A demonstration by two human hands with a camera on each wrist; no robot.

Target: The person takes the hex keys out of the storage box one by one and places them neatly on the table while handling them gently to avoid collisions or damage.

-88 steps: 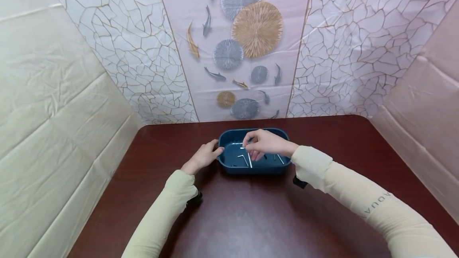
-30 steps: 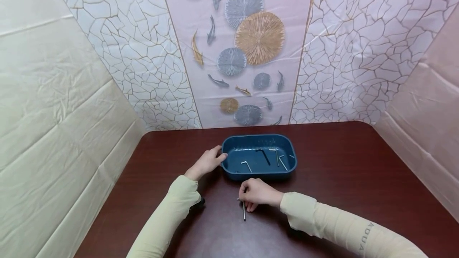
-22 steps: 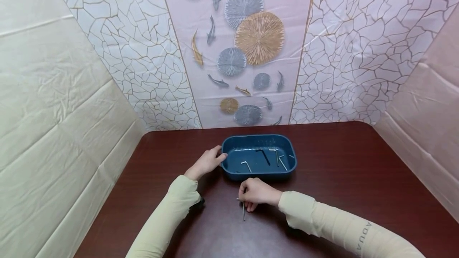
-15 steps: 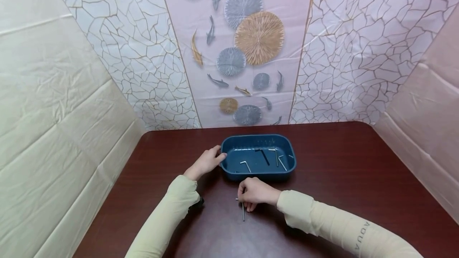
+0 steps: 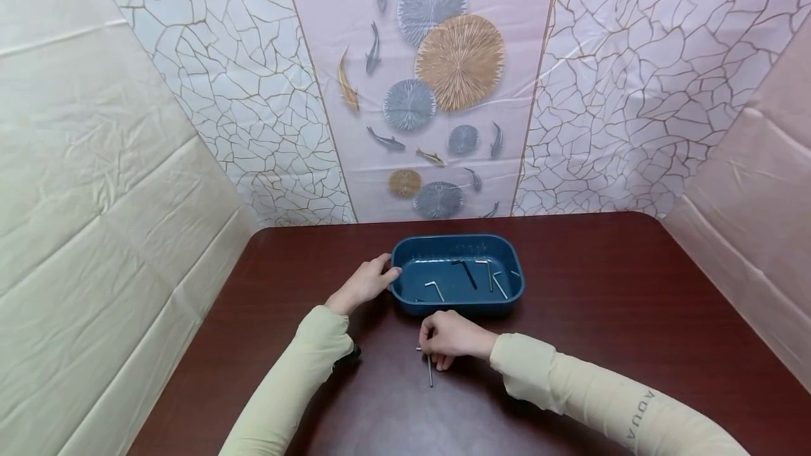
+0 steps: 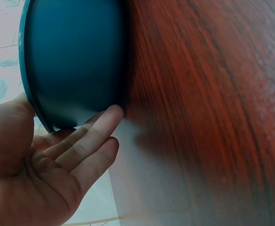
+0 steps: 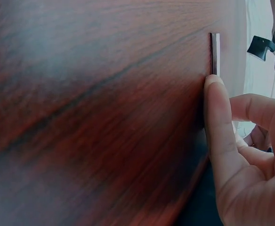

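Note:
My left hand (image 5: pixel 362 283) grips the left end of a blue tray (image 5: pixel 456 308), its thumb over the rim. In the left wrist view, the fingers (image 6: pixel 97 136) spread along the tray's outer wall. Just in front of the tray, my right hand (image 5: pixel 455 338) pinches a silver hex key (image 5: pixel 431 375) low over the table. The long arm of this key points toward the person, and its short bent end pokes out left of the fingers. The right wrist view shows one end of the hex key (image 7: pixel 215 54) beyond a fingertip, close along the wood.
Inside the tray lie a silver hex key (image 5: pixel 437 291) at left, a black hex key (image 5: pixel 469 275) near the middle and several more at right. The dark red-brown table (image 5: pixel 304 252) meets a patterned cloth backdrop (image 5: pixel 443 160), with cloth walls on both sides.
From over the tray, the right hand has come down toward the person with the hex key, to the table in front. Over the last second it hardly moves. The left hand stays on the tray.

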